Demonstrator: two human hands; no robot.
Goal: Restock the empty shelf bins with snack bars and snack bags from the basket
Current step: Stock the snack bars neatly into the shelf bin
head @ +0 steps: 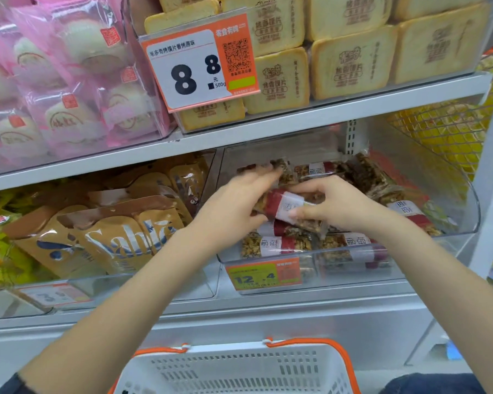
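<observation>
White basket (239, 373) nearest, below shelf. Left hand (234, 203) and right hand (333, 206) together pinch snack bar (282, 204) over clear bin (353, 260). Advise: lay bar flat, label forward, fill gap behind existing bars.

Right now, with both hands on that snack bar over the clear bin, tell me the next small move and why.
Probably lower the snack bar onto the bars already lying in the clear bin and let go. The left hand and right hand hold it by its ends just above the pile, inside the bin's walls, so only the set-down seems left before reaching back to the basket.
</observation>
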